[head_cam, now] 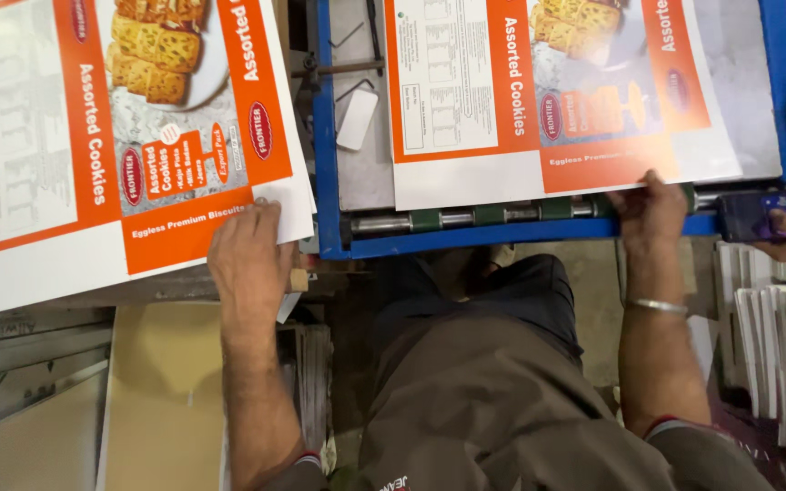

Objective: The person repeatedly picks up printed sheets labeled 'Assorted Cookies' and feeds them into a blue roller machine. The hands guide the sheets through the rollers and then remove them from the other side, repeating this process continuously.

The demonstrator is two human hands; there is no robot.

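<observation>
Head view: left hand (246, 259) lies flat on a printed sheet (120, 136); right hand (652, 211) pinches another sheet's (557, 100) edge. Thin, light, floppy card, probably best gripped at edges.

One head camera looks steeply down, close over the blue-framed machine (325, 136).

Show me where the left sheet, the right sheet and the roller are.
left sheet (93, 136): head view, on its orange printed band.
right sheet (502, 100): head view, on its orange middle band.
roller (466, 218): head view, on its bare metal part.
</observation>
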